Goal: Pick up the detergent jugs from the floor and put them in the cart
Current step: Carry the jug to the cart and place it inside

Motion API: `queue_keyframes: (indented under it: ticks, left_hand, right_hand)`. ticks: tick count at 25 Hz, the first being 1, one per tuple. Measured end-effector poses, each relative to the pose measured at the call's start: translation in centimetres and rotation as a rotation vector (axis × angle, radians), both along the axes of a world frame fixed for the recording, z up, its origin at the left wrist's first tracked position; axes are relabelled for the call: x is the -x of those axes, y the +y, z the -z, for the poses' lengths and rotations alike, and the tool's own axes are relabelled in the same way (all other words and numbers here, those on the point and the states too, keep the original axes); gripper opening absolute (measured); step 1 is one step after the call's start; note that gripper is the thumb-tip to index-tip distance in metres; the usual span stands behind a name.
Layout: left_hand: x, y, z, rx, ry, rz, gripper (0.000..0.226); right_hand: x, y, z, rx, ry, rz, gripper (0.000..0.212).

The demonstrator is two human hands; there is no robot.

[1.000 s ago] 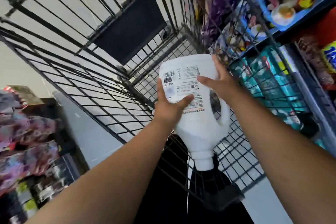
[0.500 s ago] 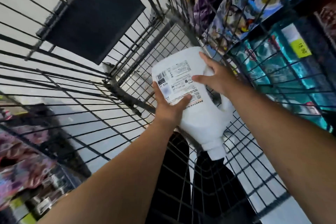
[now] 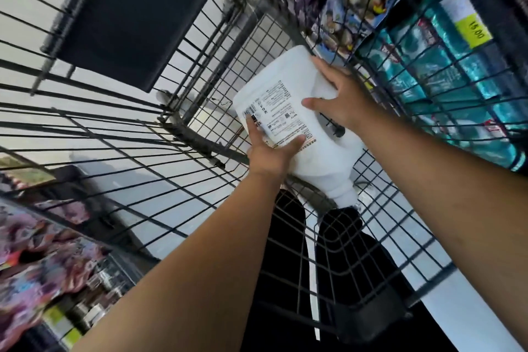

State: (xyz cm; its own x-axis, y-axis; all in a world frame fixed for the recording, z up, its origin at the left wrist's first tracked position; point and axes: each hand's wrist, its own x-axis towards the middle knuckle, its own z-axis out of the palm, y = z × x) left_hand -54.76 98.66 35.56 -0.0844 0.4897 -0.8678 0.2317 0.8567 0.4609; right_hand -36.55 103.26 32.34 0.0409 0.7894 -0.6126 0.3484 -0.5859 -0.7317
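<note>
Both hands have carried the white detergent jug [image 3: 311, 137] deeper into the wire cart [image 3: 197, 137] than half a second ago, toward the cart's far right corner. The jug is inside the basket and tilted. Its long axis runs from its base, nearest that far corner, down to its cap [image 3: 347, 200], which points back toward the cart's near end and the person. Its printed label [image 3: 281, 114] faces up. The left hand [image 3: 271, 154] grips the side of the jug toward the cart's left wall, thumb hooked over the label's near edge. The right hand [image 3: 340, 103] grips the handle side, close to the cart's right wall, fingers wrapped over the far edge. Neither hand is nearer; both are on the jug. Whether the jug touches the cart's mesh floor cannot be told. Lowering it flat looks like the remaining move. Store shelves [image 3: 457, 80] show beyond the cart's right wall.
</note>
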Motion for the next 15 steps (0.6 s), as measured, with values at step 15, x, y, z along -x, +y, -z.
queue_keyframes:
  ticks: [15]
  left_hand:
    - [-2.0, 0.3, -20.7, -0.589, -0.045, 0.733, 0.120]
  right_hand:
    - [-2.1, -11.4, -26.2, -0.311, -0.073, 0.342, 0.079]
